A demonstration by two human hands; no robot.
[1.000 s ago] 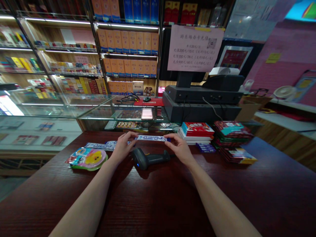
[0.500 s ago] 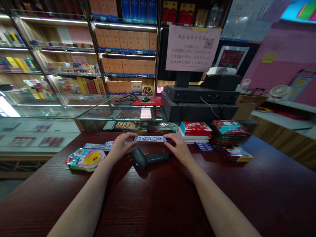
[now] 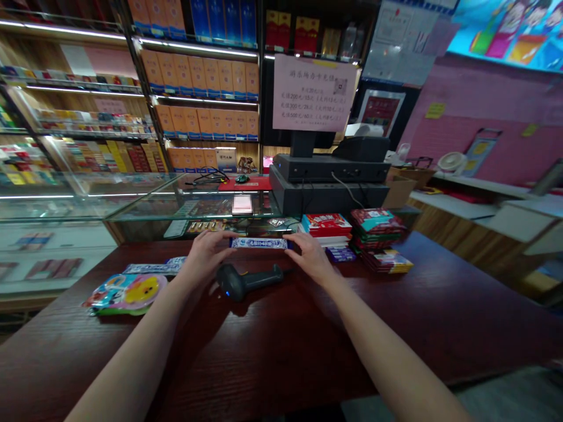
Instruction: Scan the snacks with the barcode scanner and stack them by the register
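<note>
A slim blue-and-white candy stick pack (image 3: 260, 243) is stretched level between my two hands, above the far part of the brown table. My left hand (image 3: 207, 253) pinches its left end with thumb and fingers. Its right end is pinched in my right hand (image 3: 309, 256). Just below the pack lies a dark grey barcode scanner (image 3: 246, 282) with a small blue light, its handle pointing right. Similar blue-and-white packs (image 3: 153, 267) lie left of my left hand, partly behind a colourful snack bag (image 3: 127, 292) with a yellow figure.
Right of my hands stand stacked red and white boxes (image 3: 325, 225), small purple packs (image 3: 341, 254) and piled snack bags (image 3: 377, 227). A cash register (image 3: 328, 187) with a paper sign stands behind them. A glass display counter (image 3: 145, 205) borders the brown table (image 3: 272, 357) at the back left.
The camera view has turned right, so the scene sits further left. Both hands still hold the candy stick pack, which now appears slightly higher above the scanner.
</note>
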